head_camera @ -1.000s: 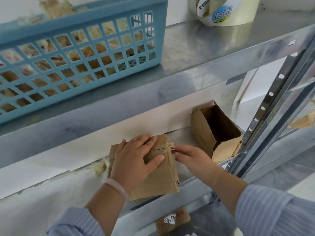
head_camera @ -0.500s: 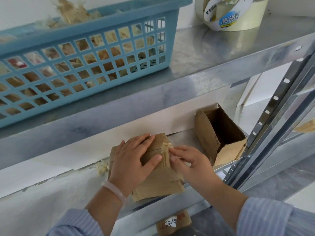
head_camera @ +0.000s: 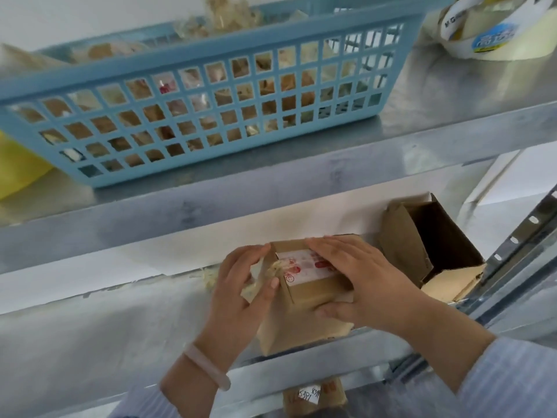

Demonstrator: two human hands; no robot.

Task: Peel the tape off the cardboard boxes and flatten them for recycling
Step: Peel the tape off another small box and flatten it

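Observation:
A small brown cardboard box (head_camera: 304,297) with a white, red-printed label (head_camera: 307,268) is held over the lower metal shelf (head_camera: 120,336). My left hand (head_camera: 238,300) grips its left end, fingers curled beside a crumpled strand of clear tape (head_camera: 275,267). My right hand (head_camera: 361,282) lies across the top with its thumb under the front side, holding the box. A second cardboard box (head_camera: 428,245), open and empty, lies on its side just to the right.
On the upper shelf stand a blue plastic basket (head_camera: 211,86) full of tape scraps and a tape roll (head_camera: 494,34). A yellow object (head_camera: 15,170) sits at the far left. A perforated shelf post (head_camera: 518,236) rises on the right. Another labelled box (head_camera: 313,395) lies below.
The box has been turned over and lifted, so its labelled side now faces up. My right hand moved from picking at the tape to lying across the top; my left hand shifted to the left end.

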